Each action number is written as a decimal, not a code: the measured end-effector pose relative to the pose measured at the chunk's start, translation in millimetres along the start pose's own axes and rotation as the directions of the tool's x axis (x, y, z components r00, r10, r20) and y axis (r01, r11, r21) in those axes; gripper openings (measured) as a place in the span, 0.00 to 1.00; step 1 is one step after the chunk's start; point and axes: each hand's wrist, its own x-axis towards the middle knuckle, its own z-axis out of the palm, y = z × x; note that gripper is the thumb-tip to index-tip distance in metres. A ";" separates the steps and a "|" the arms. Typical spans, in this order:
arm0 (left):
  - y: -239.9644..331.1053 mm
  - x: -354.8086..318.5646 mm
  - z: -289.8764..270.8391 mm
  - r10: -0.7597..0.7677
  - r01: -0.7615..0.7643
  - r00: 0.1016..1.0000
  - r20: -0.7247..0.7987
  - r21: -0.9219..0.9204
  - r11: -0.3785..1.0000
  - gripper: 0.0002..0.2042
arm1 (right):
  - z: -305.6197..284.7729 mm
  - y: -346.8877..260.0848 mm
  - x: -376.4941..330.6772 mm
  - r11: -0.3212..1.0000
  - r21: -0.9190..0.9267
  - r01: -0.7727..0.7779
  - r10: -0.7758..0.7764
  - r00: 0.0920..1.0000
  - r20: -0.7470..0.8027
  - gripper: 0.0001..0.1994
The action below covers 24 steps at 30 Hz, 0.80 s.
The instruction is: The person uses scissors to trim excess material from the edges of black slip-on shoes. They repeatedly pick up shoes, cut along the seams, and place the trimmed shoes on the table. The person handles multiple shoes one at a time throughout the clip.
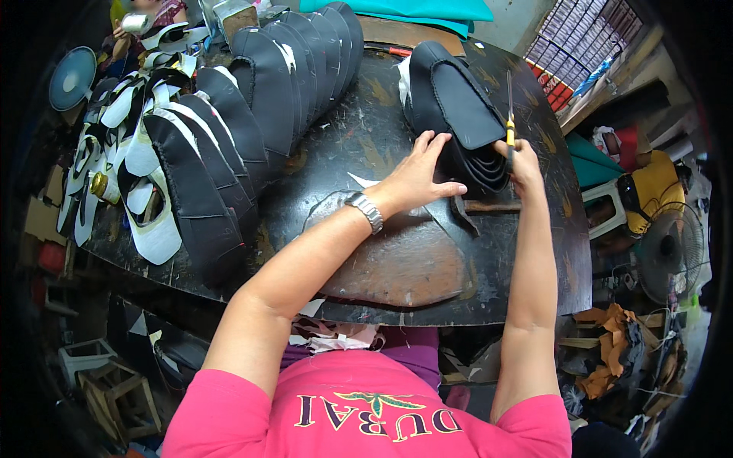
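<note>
On the right of the dark table lies a stack of black shoe uppers [464, 103], their layers curving at the near end. My left hand [418, 175] reaches across to it, fingers spread, with fingertips touching the stack's near left side. At the stack's near right corner, my right hand [524, 166] is closed round a slim pointed tool [510, 126] with a yellow and black handle. The tool's thin metal end points away from me. Part of the handle is hidden by my fingers, and so is whether they also touch the stack.
A worn wooden board [393, 263] lies before me. Rows of black uppers [263, 91] and pale-lined pieces [153, 221] fill the table's left. A red-handled tool [398, 52] lies at the back. Beyond the right edge stands a fan [670, 248]; a person [169, 11] is at far left.
</note>
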 end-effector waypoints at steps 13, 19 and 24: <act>20.6 33.3 8.6 0.412 -0.383 0.898 -0.156 0.187 0.905 0.13 | -18.6 96.9 -123.4 0.721 -0.332 0.609 -0.658 0.751 -0.053 0.24; 6.3 20.8 26.1 0.486 -0.419 0.873 0.031 0.557 0.717 0.30 | -21.4 106.2 -111.7 0.804 -0.240 0.544 -0.564 0.825 -0.018 0.24; 16.9 38.5 39.6 0.496 -0.343 0.868 -0.003 0.718 0.605 0.39 | -21.4 97.8 -91.3 0.806 -0.278 0.522 -0.531 0.846 0.049 0.23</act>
